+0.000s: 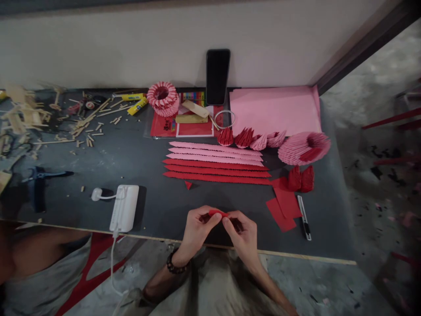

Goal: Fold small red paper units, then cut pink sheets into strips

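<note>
Between my fingertips, near the table's front edge, is a small folded piece of red paper point(217, 213). My left hand point(201, 224) pinches its left end and my right hand point(241, 228) pinches its right end. Both hands are closed, with the thumbs toward me. A small red paper triangle point(188, 185) lies just beyond my left hand. Farther back lie rows of red paper strips point(217, 171) and pink paper strips point(215, 153) with jagged edges. Right of my hands are flat red paper pieces point(285, 204) and a utility knife point(304, 218).
A white power strip point(125, 208) with a cable stands at left. Sticks point(90, 123), glue tubes point(137, 105) and blue pliers point(39, 184) lie farther left. Behind are a phone point(217, 77), pink sheets point(274, 109) and folded paper rings point(304, 148). Another person's leg point(49, 254) shows lower left.
</note>
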A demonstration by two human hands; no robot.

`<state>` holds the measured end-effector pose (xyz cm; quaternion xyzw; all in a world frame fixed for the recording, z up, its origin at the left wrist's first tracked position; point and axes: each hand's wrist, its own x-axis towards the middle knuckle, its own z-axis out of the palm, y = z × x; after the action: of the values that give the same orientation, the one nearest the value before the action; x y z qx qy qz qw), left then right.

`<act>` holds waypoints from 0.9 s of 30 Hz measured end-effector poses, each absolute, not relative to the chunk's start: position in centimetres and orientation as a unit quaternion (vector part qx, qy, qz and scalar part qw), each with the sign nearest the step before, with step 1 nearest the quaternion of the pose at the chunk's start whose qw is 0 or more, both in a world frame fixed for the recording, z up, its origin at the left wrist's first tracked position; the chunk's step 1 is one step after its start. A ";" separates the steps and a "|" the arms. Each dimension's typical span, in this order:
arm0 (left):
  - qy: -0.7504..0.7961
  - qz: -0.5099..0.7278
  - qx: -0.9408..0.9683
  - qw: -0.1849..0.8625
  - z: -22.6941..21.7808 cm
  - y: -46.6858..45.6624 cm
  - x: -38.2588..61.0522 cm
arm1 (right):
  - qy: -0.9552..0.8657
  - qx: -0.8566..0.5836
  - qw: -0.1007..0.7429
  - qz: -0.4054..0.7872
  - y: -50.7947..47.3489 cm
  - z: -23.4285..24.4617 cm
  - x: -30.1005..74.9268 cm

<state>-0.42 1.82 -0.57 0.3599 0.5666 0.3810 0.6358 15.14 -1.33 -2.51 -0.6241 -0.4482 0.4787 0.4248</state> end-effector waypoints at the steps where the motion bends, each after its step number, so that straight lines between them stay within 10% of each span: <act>1: 0.572 0.380 0.349 0.638 -0.6 1.8 -0.4 | -0.451 -0.628 0.426 0.470 -1.4 -2.6 15.1; 17: 0.591 0.429 0.238 0.641 -1.0 0.8 1.1 | -0.683 -0.530 0.493 0.101 -1.8 -4.0 15.5; 27: 0.584 0.395 0.273 0.654 -0.4 1.3 0.3 | -0.712 -0.511 0.459 0.146 -2.0 -3.9 16.7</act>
<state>0.31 1.25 -0.39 0.2732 0.5841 0.3953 0.6542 16.72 -1.96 -3.93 -0.5109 -0.7121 0.1463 0.4588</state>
